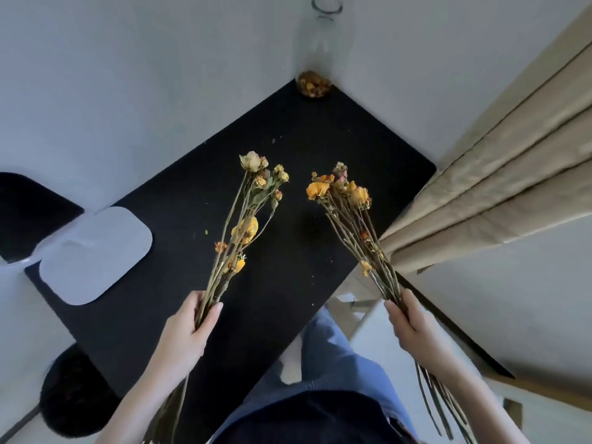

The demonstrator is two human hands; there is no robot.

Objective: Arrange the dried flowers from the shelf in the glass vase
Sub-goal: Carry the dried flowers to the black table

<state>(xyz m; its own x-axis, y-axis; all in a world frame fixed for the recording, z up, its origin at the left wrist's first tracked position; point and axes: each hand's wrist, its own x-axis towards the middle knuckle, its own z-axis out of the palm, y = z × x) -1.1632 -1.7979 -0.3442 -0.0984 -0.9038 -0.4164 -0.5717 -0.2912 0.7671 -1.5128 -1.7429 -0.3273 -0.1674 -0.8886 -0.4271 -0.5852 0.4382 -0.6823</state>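
My left hand (189, 328) grips a bunch of dried flowers (246, 216) by the stems, its pale and yellow heads pointing away over the black shelf top (288, 149). My right hand (413, 328) grips a second bunch of dried flowers (346, 200) with orange heads; its stem ends hang down behind the hand. A tall clear glass vase (323, 40) stands in the far corner of the black surface, against the walls, with dried petals (314, 84) in its bottom. Both bunches are held well short of the vase.
A white rounded lid or tray (93, 254) lies on the left part of the black surface. Beige curtain folds (499, 190) hang on the right. A dark round bin (73, 392) sits low at the left. Small crumbs of petals dot the black surface.
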